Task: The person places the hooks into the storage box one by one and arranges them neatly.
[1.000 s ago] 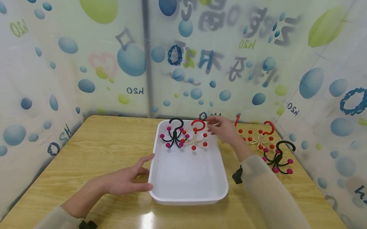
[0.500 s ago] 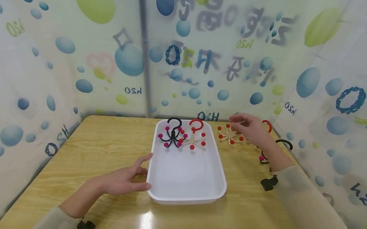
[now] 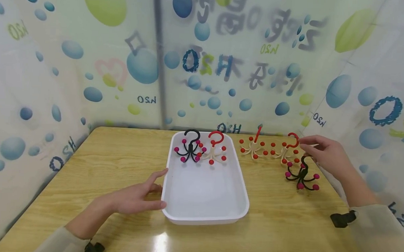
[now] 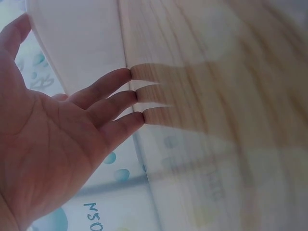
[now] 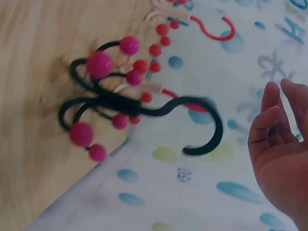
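My right hand [image 3: 329, 158] hovers with loosely bent fingers above a black multi-arm hanging hook [image 3: 302, 175] with magenta ball tips, standing at the table's right. In the right wrist view, a gap lies between that hand [image 5: 281, 144] and the black hook's curved top [image 5: 219, 127]. At the white tray's [image 3: 202, 200] left side, my left hand [image 3: 132, 200] has its thumb and index finger spread against the rim. The left wrist view has its other fingertips [image 4: 139, 118] touching the wooden table. Inside the tray's far end stand a black hook [image 3: 190, 151] and a cream-and-red hook [image 3: 213, 151].
Two more cream hooks with red tops and red balls, one [image 3: 253, 148] just right of the tray and another [image 3: 284, 153] farther right, stand near the table's back edge. Patterned curtain walls [image 3: 202, 115] enclose the wooden table [image 3: 120, 156] at the back and sides.
My right hand has moved from the tray's far right corner rightwards, past the cream hooks, to above the black hook. The left hand keeps its place at the tray.
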Tool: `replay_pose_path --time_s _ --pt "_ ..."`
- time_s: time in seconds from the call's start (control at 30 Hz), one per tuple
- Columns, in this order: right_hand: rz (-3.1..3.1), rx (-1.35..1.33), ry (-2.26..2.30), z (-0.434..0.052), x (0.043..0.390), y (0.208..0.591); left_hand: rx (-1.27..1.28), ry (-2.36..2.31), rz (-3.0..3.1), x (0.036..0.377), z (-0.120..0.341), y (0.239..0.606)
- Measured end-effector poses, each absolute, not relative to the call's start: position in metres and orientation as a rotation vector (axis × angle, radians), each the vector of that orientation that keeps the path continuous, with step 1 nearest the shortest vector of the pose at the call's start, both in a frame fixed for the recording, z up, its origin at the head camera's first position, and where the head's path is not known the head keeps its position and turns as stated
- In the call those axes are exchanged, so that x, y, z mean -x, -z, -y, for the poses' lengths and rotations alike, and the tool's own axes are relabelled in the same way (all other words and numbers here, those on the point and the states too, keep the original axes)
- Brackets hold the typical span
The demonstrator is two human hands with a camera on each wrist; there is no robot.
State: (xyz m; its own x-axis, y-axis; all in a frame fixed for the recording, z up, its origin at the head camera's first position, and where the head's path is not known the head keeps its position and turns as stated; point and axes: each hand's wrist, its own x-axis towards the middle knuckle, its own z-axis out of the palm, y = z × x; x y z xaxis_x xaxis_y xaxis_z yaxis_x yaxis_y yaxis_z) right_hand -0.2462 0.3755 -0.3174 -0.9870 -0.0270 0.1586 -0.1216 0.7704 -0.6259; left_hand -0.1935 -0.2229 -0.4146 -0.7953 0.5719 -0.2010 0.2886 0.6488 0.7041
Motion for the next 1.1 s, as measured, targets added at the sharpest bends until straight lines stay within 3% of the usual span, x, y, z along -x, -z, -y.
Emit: replay_pose_path --time_s 0.4,1.1 --pt "2.824 0.036 -0.977 -0.421 0.234 0.349 -0.665 -0.941 -2.460 0.194 0.222 0.413" --pt "2.835 0.092 -0.956 -0.428 0.237 0.367 -0.655 -0.954 -2.452 0.193 0.222 0.414"
